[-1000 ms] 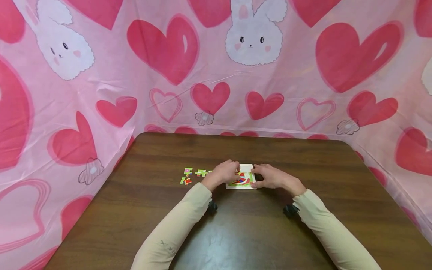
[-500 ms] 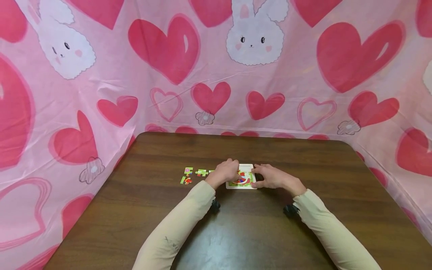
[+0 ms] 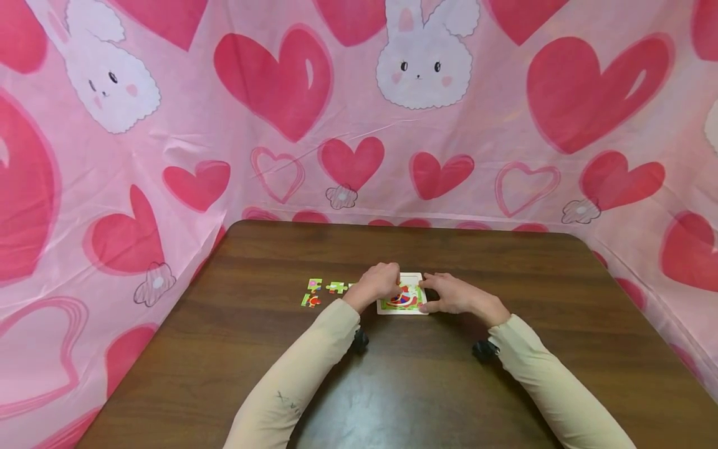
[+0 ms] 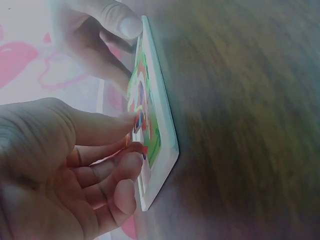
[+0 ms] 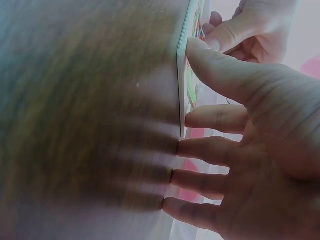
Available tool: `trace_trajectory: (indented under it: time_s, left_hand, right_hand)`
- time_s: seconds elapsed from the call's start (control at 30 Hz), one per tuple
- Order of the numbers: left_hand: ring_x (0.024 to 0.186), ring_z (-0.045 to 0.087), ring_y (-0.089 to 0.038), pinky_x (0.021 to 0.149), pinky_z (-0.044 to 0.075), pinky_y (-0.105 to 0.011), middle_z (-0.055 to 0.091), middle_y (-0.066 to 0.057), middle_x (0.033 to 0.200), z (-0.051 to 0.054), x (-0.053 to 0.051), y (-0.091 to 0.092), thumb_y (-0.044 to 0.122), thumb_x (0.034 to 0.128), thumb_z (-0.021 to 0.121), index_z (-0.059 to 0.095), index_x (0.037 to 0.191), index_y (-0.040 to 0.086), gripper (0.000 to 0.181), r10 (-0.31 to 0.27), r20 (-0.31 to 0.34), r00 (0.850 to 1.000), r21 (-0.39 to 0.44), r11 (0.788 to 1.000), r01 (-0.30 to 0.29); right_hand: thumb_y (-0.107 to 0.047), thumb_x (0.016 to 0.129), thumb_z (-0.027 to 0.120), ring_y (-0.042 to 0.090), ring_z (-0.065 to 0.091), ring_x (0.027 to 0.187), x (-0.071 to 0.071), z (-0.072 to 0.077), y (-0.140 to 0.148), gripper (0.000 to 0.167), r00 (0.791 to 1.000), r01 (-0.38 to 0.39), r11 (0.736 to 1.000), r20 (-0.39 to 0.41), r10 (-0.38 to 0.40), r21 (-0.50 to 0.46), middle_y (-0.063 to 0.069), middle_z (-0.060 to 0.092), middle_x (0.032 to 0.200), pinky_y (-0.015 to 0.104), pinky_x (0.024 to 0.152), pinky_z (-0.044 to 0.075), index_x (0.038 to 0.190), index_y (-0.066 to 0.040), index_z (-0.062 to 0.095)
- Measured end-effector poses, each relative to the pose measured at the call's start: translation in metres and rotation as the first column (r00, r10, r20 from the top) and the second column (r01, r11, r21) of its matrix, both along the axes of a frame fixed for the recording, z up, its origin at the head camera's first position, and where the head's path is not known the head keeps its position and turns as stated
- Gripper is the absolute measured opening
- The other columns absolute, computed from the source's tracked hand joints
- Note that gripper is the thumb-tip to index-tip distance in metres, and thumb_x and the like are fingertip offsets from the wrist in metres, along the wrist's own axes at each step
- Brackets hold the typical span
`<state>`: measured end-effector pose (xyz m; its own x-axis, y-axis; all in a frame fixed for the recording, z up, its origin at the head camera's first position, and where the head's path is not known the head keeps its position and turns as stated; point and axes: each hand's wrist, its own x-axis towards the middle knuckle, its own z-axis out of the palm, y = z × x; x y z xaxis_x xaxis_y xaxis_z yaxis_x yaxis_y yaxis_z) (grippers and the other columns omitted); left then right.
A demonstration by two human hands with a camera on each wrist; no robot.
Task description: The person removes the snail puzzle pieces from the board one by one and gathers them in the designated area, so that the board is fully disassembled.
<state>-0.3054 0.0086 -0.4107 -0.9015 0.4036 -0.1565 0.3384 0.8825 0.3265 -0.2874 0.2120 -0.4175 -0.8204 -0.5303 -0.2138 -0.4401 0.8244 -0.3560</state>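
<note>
A white-framed jigsaw puzzle tray [image 3: 402, 313] lies flat on the table, part of its colourful picture filled in. Over its left side is my left hand [image 3: 378, 284], which pinches a small red and blue puzzle piece [image 4: 139, 121] between thumb and fingers, close to the tray's surface. Most of that piece is hidden by the fingers. At the tray's right edge rests my right hand [image 3: 453, 294], thumb and index finger touching the frame. Its other fingers [image 5: 205, 182] are spread, their tips on the tabletop.
Loose puzzle pieces lie left of the tray: one with a pink flower [image 3: 315, 285], a green one [image 3: 336, 287] and one with red [image 3: 311, 300]. Another is partly hidden behind the left hand. The brown wooden table [image 3: 426, 386] meets a pink heart-patterned cloth [image 3: 443, 131] behind.
My left hand has shifted slightly right and away over the tray, with its fingers curled lower at the tray. The right hand has stayed in place at the tray's edge.
</note>
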Motion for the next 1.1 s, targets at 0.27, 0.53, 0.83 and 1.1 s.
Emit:
trace_trajectory:
  time_s: [0.27,0.53,0.83,1.1]
  left_hand:
    - [0.091,0.059,-0.017,0.08,0.05,-0.033,0.069,-0.001,0.115,0.0,0.0005,0.001,0.017,0.0906,0.065,0.07,0.112,0.021,0.022,-0.109,-0.033,0.994,-0.003,0.994,0.109]
    - [0.11,0.056,-0.018,0.095,0.049,-0.037,0.066,-0.001,0.122,0.0004,0.0025,0.0028,0.018,0.092,0.064,0.07,0.119,0.024,0.028,-0.144,-0.019,0.989,-0.034,0.989,0.144]
    - [0.092,0.054,-0.016,0.081,0.048,-0.033,0.059,-0.002,0.099,-0.0012,0.0047,0.0056,0.018,0.09,0.068,0.057,0.113,0.015,0.026,-0.2,-0.034,0.979,-0.016,0.98,0.2]
    - [0.078,0.056,-0.016,0.069,0.046,-0.028,0.059,0.0,0.088,-0.0023,0.0068,0.0033,0.017,0.0916,0.067,0.05,0.111,0.015,0.026,-0.207,0.002,0.978,-0.001,0.978,0.207]
  right_hand:
    - [-0.041,0.087,0.071,0.05,0.033,0.139,-0.0004,-0.0005,-0.0011,0.064,1.0,-0.005,1.0,-0.005,0.005,-0.002,0.028,0.036,0.152,0.063,0.11,0.031,0.136,-0.004,0.055]
    - [-0.042,0.087,0.071,0.051,0.032,0.139,-0.0006,-0.0006,-0.0011,0.062,1.0,-0.004,1.0,-0.006,0.004,-0.005,0.029,0.036,0.152,0.062,0.11,0.03,0.135,-0.004,0.056]
    - [-0.042,0.088,0.07,0.051,0.032,0.14,-0.0004,-0.0003,-0.0003,0.065,1.0,-0.01,1.0,-0.012,0.01,-0.008,0.03,0.035,0.152,0.062,0.111,0.029,0.137,-0.002,0.054]
    - [-0.041,0.087,0.071,0.05,0.032,0.14,-0.0001,-0.0009,-0.0005,0.065,1.0,-0.003,1.0,-0.004,0.003,-0.014,0.029,0.035,0.152,0.062,0.111,0.028,0.137,-0.003,0.054]
